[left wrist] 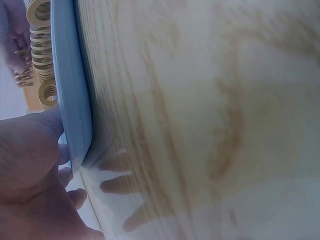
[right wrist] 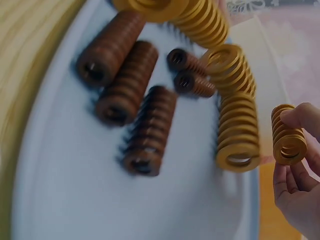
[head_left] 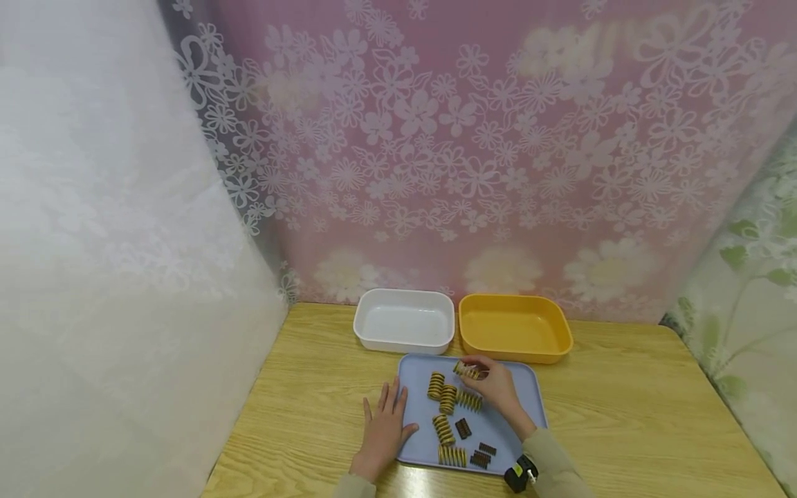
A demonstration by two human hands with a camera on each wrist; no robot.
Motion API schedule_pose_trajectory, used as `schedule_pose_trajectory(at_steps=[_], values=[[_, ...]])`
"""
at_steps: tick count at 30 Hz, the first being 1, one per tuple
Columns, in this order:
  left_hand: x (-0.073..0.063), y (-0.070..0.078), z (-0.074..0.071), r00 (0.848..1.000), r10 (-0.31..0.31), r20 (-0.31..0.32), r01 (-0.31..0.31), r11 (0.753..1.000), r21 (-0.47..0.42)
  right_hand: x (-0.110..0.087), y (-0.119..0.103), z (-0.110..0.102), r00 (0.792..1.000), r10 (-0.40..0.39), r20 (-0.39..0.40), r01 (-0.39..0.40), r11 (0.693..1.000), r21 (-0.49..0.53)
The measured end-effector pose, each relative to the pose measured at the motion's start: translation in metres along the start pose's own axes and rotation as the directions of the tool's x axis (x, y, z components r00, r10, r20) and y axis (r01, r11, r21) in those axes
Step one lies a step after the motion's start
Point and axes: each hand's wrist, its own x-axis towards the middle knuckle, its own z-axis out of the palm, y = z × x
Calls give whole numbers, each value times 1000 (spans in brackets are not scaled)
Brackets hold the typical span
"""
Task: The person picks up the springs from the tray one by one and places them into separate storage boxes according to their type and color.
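My right hand pinches a yellow coil spring between thumb and fingers, lifted over the far part of a blue tray. On the tray lie several more yellow springs, mostly left of that hand. Smaller brown springs lie on the near part of the tray. At the tray's left edge, my left hand rests with its fingers spread and straight, its thumb touching the rim. The left wrist view shows that palm beside the tray's blue side wall.
Behind the tray stand a white bin on the left and an orange bin on the right, side by side. The wooden table meets a pink flowered curtain at its back edge. White cloth hangs on the left.
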Motion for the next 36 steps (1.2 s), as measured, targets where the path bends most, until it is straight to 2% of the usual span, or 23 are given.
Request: schedule_pose_trajectory(at_steps=[7,19,31,36], values=[[2,-2,-2,999,-19,28,19,1000,2,-1,-19,1,999,-30,-15,30,999,29],[4,-8,-1,999,-31,35,31,999,-21,8,-42,0,997,-72,-5,73,996,51],[3,-7,2,999,-24,36,24,1000,1,48,-68,7,992,-125,-12,125,988,90],[0,-2,2,998,-20,54,19,1000,19,66,-74,17,987,-159,11,158,986,59]])
